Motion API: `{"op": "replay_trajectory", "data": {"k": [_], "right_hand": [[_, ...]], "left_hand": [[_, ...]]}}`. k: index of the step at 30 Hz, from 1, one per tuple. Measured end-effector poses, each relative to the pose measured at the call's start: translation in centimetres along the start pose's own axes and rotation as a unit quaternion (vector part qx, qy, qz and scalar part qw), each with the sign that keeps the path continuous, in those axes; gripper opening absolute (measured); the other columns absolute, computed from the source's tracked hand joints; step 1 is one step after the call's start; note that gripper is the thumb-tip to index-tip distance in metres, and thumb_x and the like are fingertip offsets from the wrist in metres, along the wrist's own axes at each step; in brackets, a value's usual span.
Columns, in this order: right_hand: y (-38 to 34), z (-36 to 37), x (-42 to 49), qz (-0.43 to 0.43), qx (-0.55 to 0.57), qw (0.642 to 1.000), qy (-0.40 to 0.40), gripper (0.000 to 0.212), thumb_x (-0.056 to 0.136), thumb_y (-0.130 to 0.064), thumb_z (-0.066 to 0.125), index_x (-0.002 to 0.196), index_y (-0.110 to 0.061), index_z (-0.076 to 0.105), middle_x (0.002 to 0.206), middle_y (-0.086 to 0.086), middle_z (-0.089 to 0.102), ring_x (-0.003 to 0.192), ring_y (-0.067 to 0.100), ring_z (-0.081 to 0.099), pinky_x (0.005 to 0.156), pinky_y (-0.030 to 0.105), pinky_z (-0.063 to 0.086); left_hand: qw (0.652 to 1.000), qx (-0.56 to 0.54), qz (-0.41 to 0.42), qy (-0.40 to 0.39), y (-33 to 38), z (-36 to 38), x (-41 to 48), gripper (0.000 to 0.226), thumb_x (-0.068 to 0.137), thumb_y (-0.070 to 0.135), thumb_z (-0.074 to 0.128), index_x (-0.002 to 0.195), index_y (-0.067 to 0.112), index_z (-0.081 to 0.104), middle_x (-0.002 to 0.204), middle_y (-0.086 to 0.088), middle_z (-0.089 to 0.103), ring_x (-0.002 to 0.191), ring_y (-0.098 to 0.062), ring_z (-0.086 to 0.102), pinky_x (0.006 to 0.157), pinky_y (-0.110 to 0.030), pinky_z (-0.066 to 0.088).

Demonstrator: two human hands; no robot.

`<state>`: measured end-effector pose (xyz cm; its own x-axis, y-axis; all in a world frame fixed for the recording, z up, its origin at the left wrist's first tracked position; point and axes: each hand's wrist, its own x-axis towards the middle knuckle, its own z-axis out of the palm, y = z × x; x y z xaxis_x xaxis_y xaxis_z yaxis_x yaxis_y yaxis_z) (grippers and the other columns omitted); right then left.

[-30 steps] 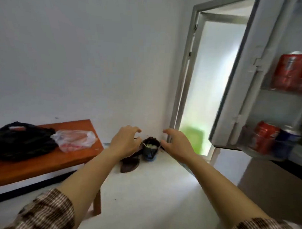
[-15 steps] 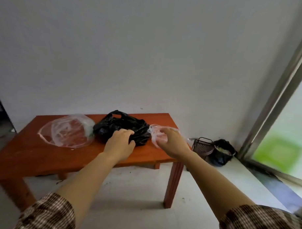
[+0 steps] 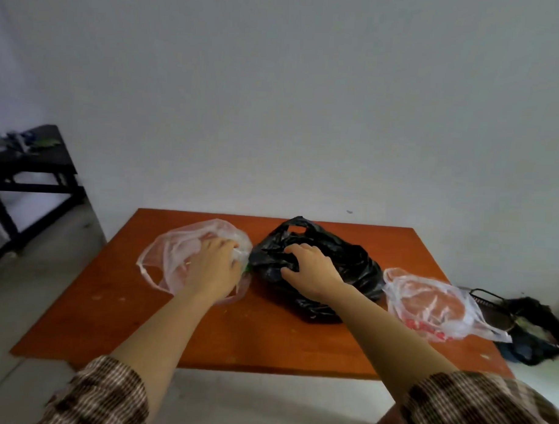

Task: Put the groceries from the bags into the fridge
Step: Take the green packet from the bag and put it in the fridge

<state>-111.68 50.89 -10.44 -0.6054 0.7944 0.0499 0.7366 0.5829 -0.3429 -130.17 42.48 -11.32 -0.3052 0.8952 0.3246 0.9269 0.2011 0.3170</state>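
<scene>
Gripping black bag [image 3: 349, 268] (handle [image 3: 303, 223] toward wall [image 3: 275, 100]): right hand [image 3: 311, 270]; left hand [image 3: 211, 266] grip unclear.

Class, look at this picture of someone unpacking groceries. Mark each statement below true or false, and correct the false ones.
1. Three bags lie on the wooden table. True.
2. The left hand is on the red-printed bag. False: it is on the clear bag at the table's left end, and nothing touches the red-printed bag at the right.
3. The right hand grips the black bag, its fingers curled into the plastic. True.
4. A fridge stands behind the table. False: only a plain wall shows there.
5. The black bag lies at the table's right end. False: it lies between the other two bags.
</scene>
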Motion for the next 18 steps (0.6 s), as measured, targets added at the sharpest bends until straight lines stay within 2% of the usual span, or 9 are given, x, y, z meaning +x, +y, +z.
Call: {"op": "replay_trajectory", "data": {"k": [3, 8, 13, 15, 18], "right_hand": [[-1.2, 1.9, 5.0, -0.008, -0.006, 1.000, -0.027, 0.048, 0.095, -0.037, 0.050, 0.138, -0.018, 0.043, 0.136, 0.008, 0.048, 0.125, 0.030, 0.043, 0.100, 0.049, 0.040], [-2.8, 5.8, 12.1, -0.019, -0.009, 0.999, -0.050, 0.046, 0.095, -0.035, 0.048, 0.137, -0.018, 0.045, 0.136, 0.005, 0.048, 0.124, 0.028, 0.041, 0.101, 0.046, 0.038], [-4.2, 10.5, 17.6, -0.070, -0.058, 0.995, -0.031, 0.043, 0.096, -0.028, 0.048, 0.137, -0.016, 0.047, 0.143, 0.001, 0.044, 0.135, 0.022, 0.033, 0.107, 0.041, 0.027], [-4.6, 12.6, 19.3, -0.105, -0.096, 0.989, -0.028, 0.040, 0.092, -0.026, 0.055, 0.130, -0.015, 0.053, 0.140, 0.003, 0.049, 0.132, 0.024, 0.038, 0.104, 0.044, 0.035], [-5.4, 15.2, 21.2, -0.085, -0.136, 0.986, -0.037, 0.041, 0.078, -0.033, 0.068, 0.117, -0.021, 0.060, 0.131, 0.000, 0.058, 0.122, 0.022, 0.051, 0.091, 0.044, 0.051]], "left_hand": [[1.000, -0.006, -0.026, 0.009, -4.1, 1.7, 3.3, 0.025, 0.092, 0.021, 0.054, 0.114, 0.017, 0.063, 0.117, 0.001, 0.063, 0.106, -0.016, 0.058, 0.092, -0.028, 0.045], [0.999, 0.028, -0.021, -0.032, -10.4, 5.2, 8.8, 0.033, 0.088, 0.021, 0.052, 0.120, 0.019, 0.061, 0.127, -0.001, 0.059, 0.119, -0.020, 0.051, 0.102, -0.040, 0.042], [0.990, 0.074, 0.020, -0.120, -16.4, 8.5, 14.3, 0.047, 0.097, 0.027, 0.043, 0.143, 0.022, 0.038, 0.156, -0.004, 0.025, 0.146, -0.025, 0.014, 0.114, -0.052, 0.016], [0.982, 0.093, 0.053, -0.157, -19.1, 9.9, 16.7, 0.049, 0.097, 0.029, 0.041, 0.145, 0.025, 0.037, 0.159, -0.003, 0.020, 0.147, -0.027, 0.009, 0.115, -0.056, 0.008], [0.957, 0.105, 0.137, -0.233, -22.8, 11.9, 19.3, 0.054, 0.085, 0.030, 0.044, 0.139, 0.030, 0.045, 0.153, -0.004, 0.035, 0.143, -0.034, 0.024, 0.110, -0.063, 0.015]]}}
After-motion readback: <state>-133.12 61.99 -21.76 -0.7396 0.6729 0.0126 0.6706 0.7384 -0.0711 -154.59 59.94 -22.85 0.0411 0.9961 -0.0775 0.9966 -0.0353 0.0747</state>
